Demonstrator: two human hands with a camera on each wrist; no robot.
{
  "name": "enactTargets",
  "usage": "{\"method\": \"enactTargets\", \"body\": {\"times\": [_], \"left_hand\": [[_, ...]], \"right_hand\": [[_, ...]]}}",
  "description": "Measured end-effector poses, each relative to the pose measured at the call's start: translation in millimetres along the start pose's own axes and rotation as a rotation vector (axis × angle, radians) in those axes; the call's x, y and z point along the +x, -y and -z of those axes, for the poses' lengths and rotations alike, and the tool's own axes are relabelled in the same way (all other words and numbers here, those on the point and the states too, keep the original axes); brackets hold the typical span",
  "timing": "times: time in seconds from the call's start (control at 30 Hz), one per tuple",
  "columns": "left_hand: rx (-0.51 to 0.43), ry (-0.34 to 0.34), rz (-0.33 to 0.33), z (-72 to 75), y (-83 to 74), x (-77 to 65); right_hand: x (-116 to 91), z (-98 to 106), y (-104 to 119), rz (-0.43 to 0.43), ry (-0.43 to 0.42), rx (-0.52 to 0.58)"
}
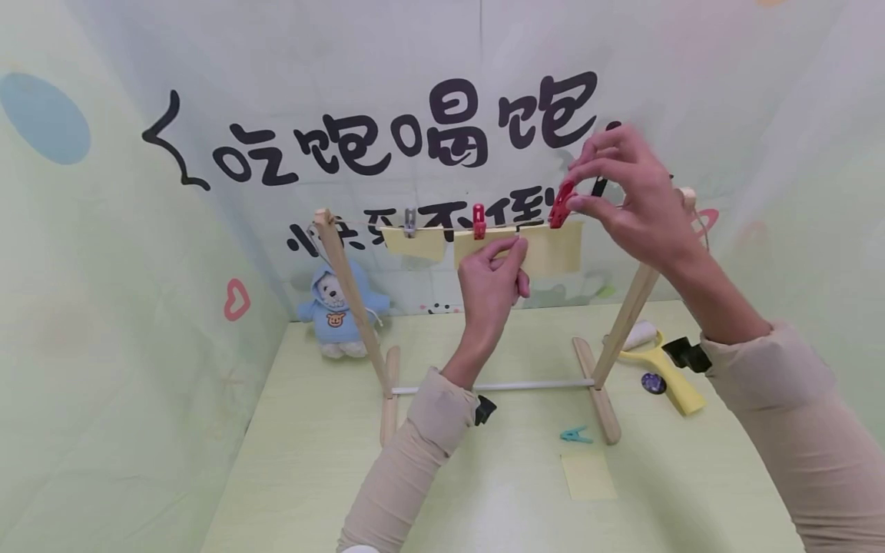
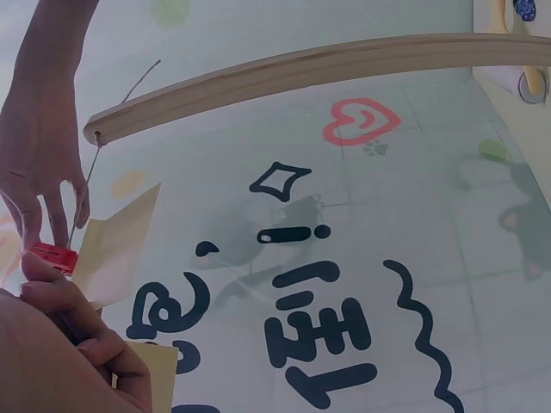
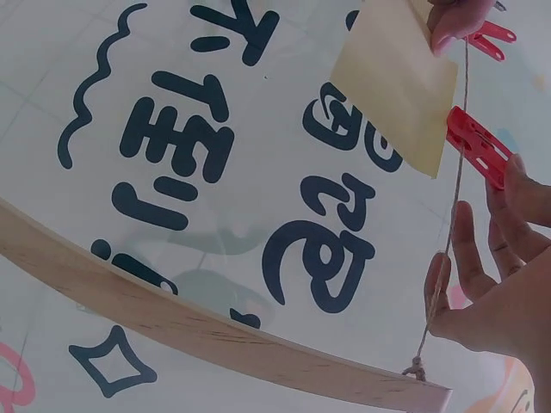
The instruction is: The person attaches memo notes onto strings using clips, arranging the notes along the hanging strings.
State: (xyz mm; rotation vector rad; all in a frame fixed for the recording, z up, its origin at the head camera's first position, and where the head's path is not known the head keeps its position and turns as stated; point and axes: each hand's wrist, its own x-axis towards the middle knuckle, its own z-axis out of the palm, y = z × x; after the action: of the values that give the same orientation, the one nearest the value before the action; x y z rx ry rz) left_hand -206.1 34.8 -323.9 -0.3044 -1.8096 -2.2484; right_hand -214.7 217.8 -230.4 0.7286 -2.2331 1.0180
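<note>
My left hand (image 1: 492, 280) pinches the upper left corner of a yellow paper sheet (image 1: 553, 250) just at the thin string. Between thumb and fingers, my right hand (image 1: 636, 200) holds a red clothespin (image 1: 561, 206); its tip sits at the sheet's upper right corner, on the string (image 3: 456, 202) in the right wrist view. Left of this sheet, a second red clothespin (image 1: 478, 221) fastens another yellow sheet (image 1: 465, 247), partly hidden by my left hand. A grey clothespin (image 1: 410, 223) holds a third sheet (image 1: 415, 244) farther left.
The string spans two wooden posts (image 1: 353, 299), joined low by a white rod (image 1: 539, 385). On the table lie a teal clothespin (image 1: 575, 435), a yellow sheet (image 1: 588, 476), a yellow-handled lint roller (image 1: 681, 392) and a dark oval piece (image 1: 653, 383). A plush bear (image 1: 336, 319) sits behind the left post.
</note>
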Motion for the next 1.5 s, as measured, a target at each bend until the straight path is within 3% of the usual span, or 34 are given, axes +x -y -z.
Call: {"method": "enactTargets", "body": {"times": [0.9,1.5], "left_hand": [[0.021,-0.002,-0.031,0.5,-3.7,-0.6],[0.063,0.016,-0.025,2.1,-2.7,-1.1]], "right_hand": [[-1,-11,1,0.025,0.034,0.001],[-8,-6,4,0.019,0.12,-0.043]]}}
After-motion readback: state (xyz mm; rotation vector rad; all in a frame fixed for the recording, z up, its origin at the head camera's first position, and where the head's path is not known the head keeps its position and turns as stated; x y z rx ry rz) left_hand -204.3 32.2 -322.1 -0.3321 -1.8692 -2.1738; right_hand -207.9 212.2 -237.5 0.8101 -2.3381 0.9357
